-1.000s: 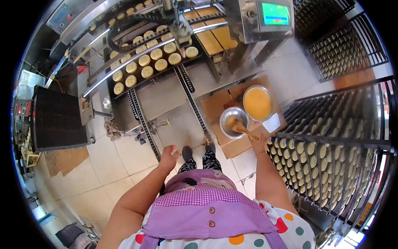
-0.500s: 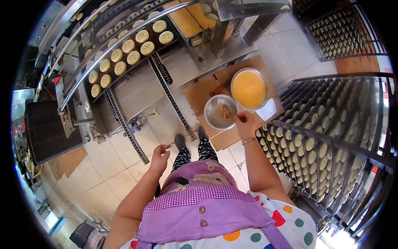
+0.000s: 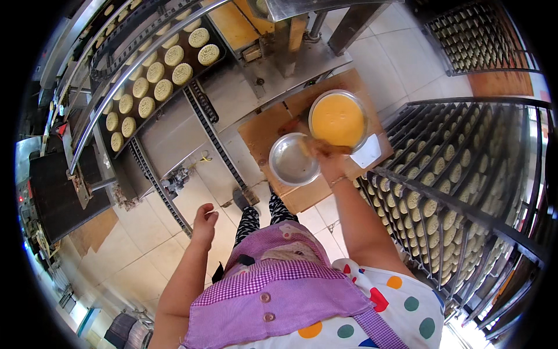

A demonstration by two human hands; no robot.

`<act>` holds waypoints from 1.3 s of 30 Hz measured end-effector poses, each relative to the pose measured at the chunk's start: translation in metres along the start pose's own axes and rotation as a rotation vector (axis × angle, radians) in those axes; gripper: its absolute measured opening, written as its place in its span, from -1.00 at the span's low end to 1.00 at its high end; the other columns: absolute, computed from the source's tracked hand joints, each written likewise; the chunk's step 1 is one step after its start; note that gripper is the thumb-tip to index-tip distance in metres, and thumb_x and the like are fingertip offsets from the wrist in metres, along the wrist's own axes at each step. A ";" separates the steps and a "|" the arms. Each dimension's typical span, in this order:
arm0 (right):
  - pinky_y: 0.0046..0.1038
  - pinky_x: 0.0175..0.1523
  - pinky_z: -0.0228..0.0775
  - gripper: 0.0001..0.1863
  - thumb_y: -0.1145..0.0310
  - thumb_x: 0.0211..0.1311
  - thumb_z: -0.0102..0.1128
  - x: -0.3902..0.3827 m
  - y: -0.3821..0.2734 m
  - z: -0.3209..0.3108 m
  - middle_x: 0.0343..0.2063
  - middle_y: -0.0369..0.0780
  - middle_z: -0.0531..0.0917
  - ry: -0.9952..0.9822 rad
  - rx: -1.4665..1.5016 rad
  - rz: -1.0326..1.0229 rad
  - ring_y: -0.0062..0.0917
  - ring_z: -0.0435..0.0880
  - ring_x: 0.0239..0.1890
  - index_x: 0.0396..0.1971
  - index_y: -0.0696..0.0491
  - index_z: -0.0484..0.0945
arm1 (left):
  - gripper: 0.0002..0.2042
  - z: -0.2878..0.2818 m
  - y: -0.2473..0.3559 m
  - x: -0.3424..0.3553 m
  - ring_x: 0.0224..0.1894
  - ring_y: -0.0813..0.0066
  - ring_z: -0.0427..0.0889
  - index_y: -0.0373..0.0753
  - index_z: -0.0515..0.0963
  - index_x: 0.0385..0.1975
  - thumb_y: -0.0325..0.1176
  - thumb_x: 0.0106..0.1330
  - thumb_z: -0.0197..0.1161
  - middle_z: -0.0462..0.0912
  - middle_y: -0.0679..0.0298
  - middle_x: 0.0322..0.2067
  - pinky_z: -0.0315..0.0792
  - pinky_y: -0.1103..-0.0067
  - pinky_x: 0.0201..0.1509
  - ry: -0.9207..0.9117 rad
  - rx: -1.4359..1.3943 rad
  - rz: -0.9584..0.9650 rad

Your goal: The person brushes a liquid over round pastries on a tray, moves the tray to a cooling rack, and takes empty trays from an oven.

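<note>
My right hand [image 3: 329, 153] is blurred by motion above the gap between two round metal bowls. Its fingers look closed around something tan and brownish, too smeared to name. The bowl of orange-yellow liquid [image 3: 339, 121] lies just beyond this hand. To its left is the other metal bowl [image 3: 294, 164], with a little at its bottom that I cannot make out. Both stand on a brown cardboard sheet [image 3: 302, 198]. My left hand [image 3: 204, 224] hangs over the tiled floor, fingers loosely bent and thumb apart, with nothing in it.
A dark tray of round patterned pastries [image 3: 155, 72] sits on the metal conveyor machine at the upper left, its chain rails [image 3: 218, 139] reaching toward me. A tall rack of pastries [image 3: 430, 209] stands close on the right, another rack [image 3: 482, 43] farther off. A white card [image 3: 366, 152] lies beside the bowls.
My right hand has lifted from the left bowl's edge toward the bowl of orange-yellow liquid, bringing the tan thing up out of the left bowl. The whole view has shifted slightly.
</note>
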State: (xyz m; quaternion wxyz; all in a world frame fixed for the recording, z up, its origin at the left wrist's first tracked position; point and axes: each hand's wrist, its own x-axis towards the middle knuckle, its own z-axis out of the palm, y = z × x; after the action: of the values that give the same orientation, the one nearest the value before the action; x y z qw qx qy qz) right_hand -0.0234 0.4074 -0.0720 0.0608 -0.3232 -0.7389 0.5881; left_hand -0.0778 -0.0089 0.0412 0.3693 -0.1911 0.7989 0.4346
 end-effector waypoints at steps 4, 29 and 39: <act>-0.38 -0.05 0.41 -0.64 0.23 0.20 0.14 0.028 -0.109 -0.067 -0.28 0.02 0.64 0.329 -0.567 0.302 -0.22 0.62 -0.17 -0.23 0.28 0.56 | -0.67 -0.015 -0.005 0.027 -0.10 0.51 0.45 -0.15 0.38 -0.01 -0.39 0.21 0.17 0.45 0.36 -0.12 0.37 0.49 -0.07 0.098 -0.259 -0.076; -0.27 -0.17 0.49 -0.39 0.22 0.10 0.15 -0.017 -0.072 -0.049 -0.19 0.09 0.59 0.027 -0.807 0.089 -0.15 0.63 -0.26 0.18 0.05 0.29 | -0.92 -0.027 -0.069 0.032 -0.37 0.28 0.53 -0.34 0.36 -0.30 -0.58 0.23 0.02 0.49 0.16 -0.35 0.58 0.45 -0.24 0.425 -1.294 -0.342; -0.52 -0.33 0.55 -0.34 0.53 0.11 0.11 -0.056 -0.206 0.068 -0.05 -0.25 0.53 -0.053 0.348 0.220 -0.49 0.60 -0.16 0.25 -0.04 0.17 | -0.74 0.003 -0.109 -0.041 -0.38 0.25 0.58 -0.33 0.18 -0.09 -0.62 0.26 0.02 0.48 0.03 -0.27 0.57 0.43 -0.37 0.287 -1.242 -0.412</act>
State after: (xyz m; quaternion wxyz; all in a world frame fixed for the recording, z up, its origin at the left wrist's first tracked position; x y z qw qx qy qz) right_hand -0.0951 0.2994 0.1105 0.0316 -0.3708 -0.5880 0.7182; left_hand 0.0189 -0.0667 0.0105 0.1561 -0.5727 0.3889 0.7046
